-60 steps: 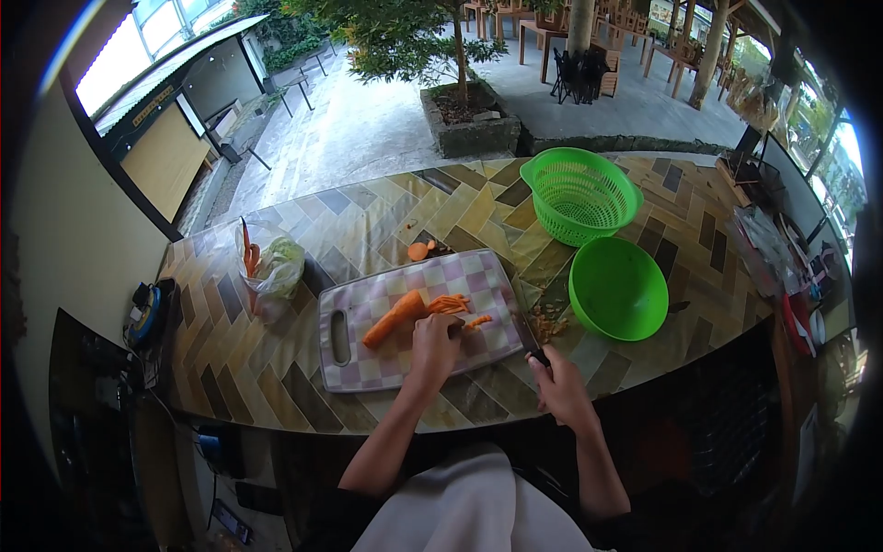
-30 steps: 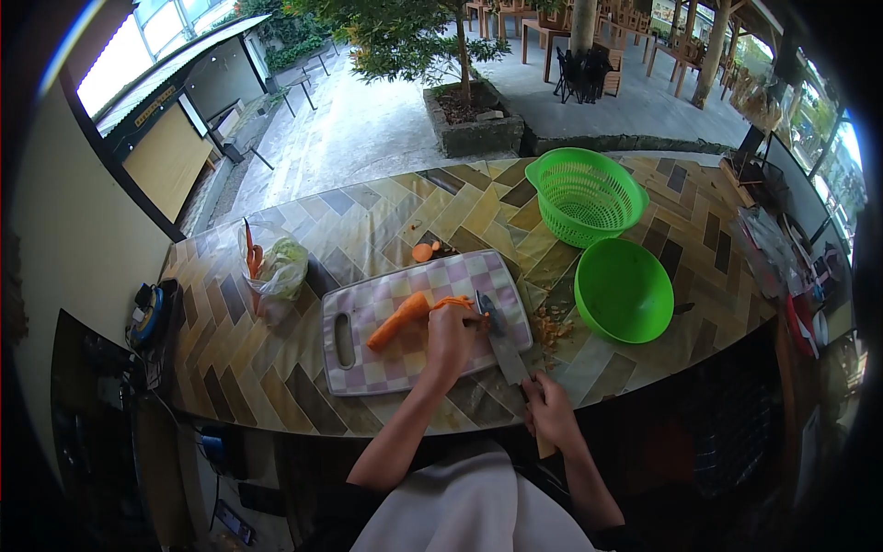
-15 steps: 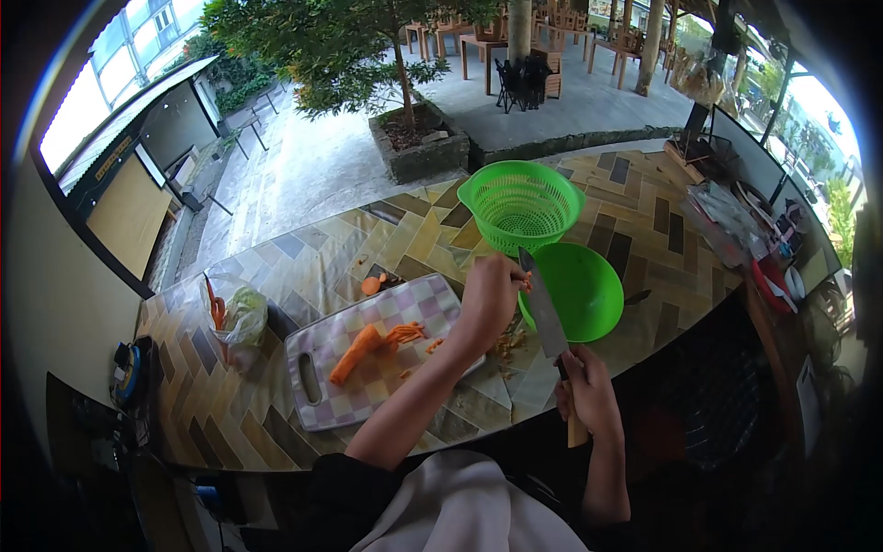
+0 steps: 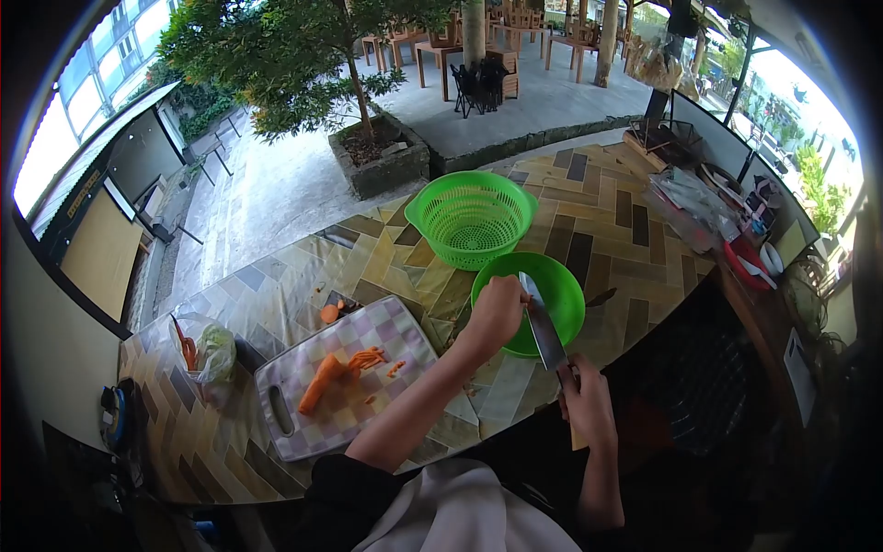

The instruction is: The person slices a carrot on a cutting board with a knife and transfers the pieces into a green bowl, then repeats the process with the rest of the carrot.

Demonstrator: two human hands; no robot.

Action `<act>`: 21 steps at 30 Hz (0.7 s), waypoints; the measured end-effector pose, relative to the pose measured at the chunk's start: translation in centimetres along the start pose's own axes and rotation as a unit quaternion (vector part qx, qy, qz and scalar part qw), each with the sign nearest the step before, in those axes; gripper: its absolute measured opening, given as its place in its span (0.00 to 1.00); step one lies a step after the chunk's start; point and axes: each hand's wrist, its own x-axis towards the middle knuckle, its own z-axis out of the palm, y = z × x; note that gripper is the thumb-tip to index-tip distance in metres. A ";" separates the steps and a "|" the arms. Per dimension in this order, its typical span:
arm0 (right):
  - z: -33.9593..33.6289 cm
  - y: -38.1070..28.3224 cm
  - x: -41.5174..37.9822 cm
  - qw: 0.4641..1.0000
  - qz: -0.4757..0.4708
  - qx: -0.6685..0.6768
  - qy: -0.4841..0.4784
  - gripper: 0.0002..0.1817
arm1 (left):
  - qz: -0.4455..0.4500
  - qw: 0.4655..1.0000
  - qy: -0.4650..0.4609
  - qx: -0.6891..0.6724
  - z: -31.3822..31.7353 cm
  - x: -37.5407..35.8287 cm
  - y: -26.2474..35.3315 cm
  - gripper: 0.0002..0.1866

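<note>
My right hand is wrapped round the wooden handle of a knife, its blade slanting up and left across the green bowl. Over the bowl's left side, my left hand is closed, with fingertips beside the blade near its tip; a little orange from carrot pieces shows there. On the checked cutting board to the left lies a peeled carrot, with cut carrot strips at its far end and a few small bits nearby.
A green colander stands behind the bowl, touching or overlapping it in view. Carrot ends lie beyond the board. At the left is a plastic bag with vegetables. Plastic packs and a red dish sit at the right.
My left hand has lowered over the bowl, fingers still beside the blade. The knife remains in my right hand. The view has shifted, so the colander and board appear further left.
</note>
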 end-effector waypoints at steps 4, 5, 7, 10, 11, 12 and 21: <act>0.0 -0.4 -0.6 0.981 -0.111 -0.139 0.080 0.08 | -0.009 0.999 0.024 0.042 -1.5 -0.5 1.4 0.06; -0.3 -1.2 -0.9 0.976 -0.121 -0.158 0.090 0.07 | -0.015 0.999 0.015 0.048 -1.7 -0.5 1.3 0.05; -0.4 -1.6 -1.3 0.974 -0.119 -0.165 0.096 0.08 | -0.029 0.998 -0.001 0.059 -1.9 -0.7 1.2 0.03; -0.6 -1.8 -1.5 0.968 -0.134 -0.182 0.106 0.08 | -0.070 0.994 -0.009 0.086 -2.6 -1.3 2.0 0.04; -0.7 -1.8 -1.4 0.966 -0.141 -0.188 0.110 0.08 | -0.027 0.991 0.047 0.118 -2.5 -1.6 1.6 0.07; -0.8 -1.8 -1.4 0.968 -0.140 -0.174 0.114 0.08 | 0.015 0.983 0.103 0.150 -2.1 -2.1 1.0 0.10; 0.1 -1.3 -0.6 0.971 -0.152 -0.139 0.118 0.09 | -0.095 0.984 0.116 0.093 -3.3 -4.2 -3.2 0.22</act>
